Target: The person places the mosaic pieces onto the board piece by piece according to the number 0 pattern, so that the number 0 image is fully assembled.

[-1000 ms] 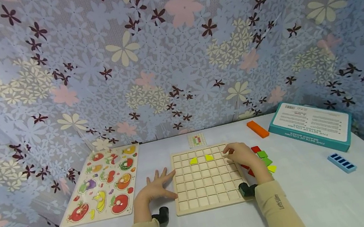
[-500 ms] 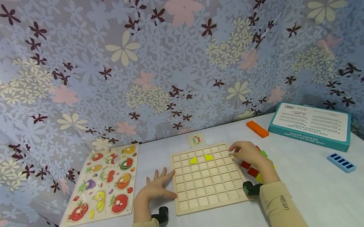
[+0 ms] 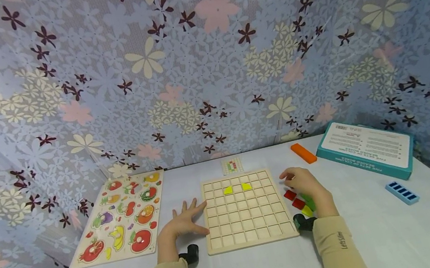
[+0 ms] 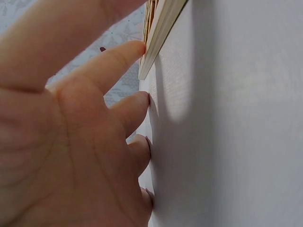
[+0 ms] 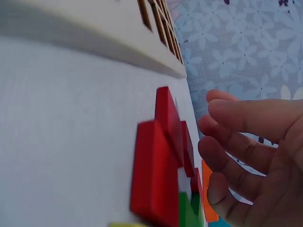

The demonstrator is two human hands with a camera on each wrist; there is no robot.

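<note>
A wooden grid board (image 3: pixel 246 210) lies on the white table (image 3: pixel 382 229), with two yellow pieces (image 3: pixel 237 188) in its second row. My left hand (image 3: pixel 184 222) lies flat on the table, fingers spread, fingertips (image 4: pixel 142 49) touching the board's left edge (image 4: pixel 161 35). My right hand (image 3: pixel 305 185) hovers over a small pile of red (image 3: pixel 294 198), green and yellow tiles just right of the board. Its fingers (image 5: pixel 236 142) are loosely bent above the red tiles (image 5: pixel 158 161) and hold nothing.
A fruit peg puzzle (image 3: pixel 122 216) lies at the left. A small pattern card (image 3: pixel 232 165) sits behind the board. An orange block (image 3: pixel 303 153), a teal box (image 3: pixel 367 147) and a blue tray (image 3: pixel 402 192) lie to the right. Flowered cloth walls in the table.
My right hand has moved off the board's upper right corner, rightward and nearer, to above the loose tiles. The left hand has stayed still.
</note>
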